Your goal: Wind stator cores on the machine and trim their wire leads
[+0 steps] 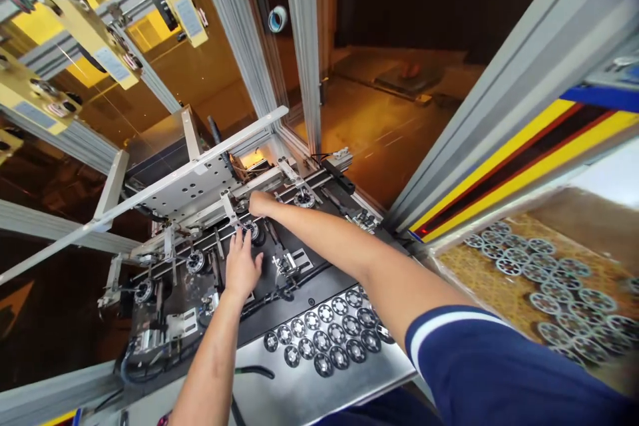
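My left hand is over the black machine bed, palm down, fingers stretched out and thumb apart. Its fingertips reach the near edge of a round spoked part mounted in a station; whether they press on it I cannot tell. Just beyond that part, my right hand is bent down by a metal bracket. The right fingers are hidden, so anything in them does not show. Similar round parts sit at the neighbouring stations, one to the left and another to the right.
Rows of small black-and-silver wheels lie on the metal shelf in front. A box at right holds many thin rings. A white crossbar spans above the stations; aluminium posts and a yellow-edged light curtain frame the opening.
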`<control>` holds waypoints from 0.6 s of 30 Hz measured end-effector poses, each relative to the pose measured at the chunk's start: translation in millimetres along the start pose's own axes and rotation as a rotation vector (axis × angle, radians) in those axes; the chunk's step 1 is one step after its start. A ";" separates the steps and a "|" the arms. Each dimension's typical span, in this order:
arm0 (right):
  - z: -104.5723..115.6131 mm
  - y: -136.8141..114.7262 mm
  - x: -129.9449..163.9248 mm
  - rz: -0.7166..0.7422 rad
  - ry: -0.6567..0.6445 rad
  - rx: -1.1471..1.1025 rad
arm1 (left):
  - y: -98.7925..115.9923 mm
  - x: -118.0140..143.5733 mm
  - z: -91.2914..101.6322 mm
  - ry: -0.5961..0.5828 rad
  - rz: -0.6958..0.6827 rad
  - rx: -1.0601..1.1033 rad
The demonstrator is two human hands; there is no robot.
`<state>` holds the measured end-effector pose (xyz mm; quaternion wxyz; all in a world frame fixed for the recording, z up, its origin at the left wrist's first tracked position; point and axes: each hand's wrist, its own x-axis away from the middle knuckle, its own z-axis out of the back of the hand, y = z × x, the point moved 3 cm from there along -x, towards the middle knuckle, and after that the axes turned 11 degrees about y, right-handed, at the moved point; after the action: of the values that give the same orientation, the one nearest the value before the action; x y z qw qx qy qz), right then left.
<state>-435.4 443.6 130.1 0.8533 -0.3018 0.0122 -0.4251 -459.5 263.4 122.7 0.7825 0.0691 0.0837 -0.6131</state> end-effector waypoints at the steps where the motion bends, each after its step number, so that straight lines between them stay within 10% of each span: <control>1: 0.7 1.0 1.3 -0.013 0.000 -0.024 | 0.7 -1.2 -0.7 -0.008 0.001 0.005; 11: -14.6 7.2 13.8 0.020 -0.120 -0.111 | 2.0 -4.8 -0.9 -0.138 0.010 0.001; 18: 25.4 10.0 71.2 0.113 0.028 -0.043 | 1.7 -3.2 21.1 -0.170 0.001 -0.002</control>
<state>-375.7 408.8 162.4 0.8689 -0.3129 0.0499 -0.3802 -457.6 262.4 144.0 0.7870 0.0162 0.0175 -0.6164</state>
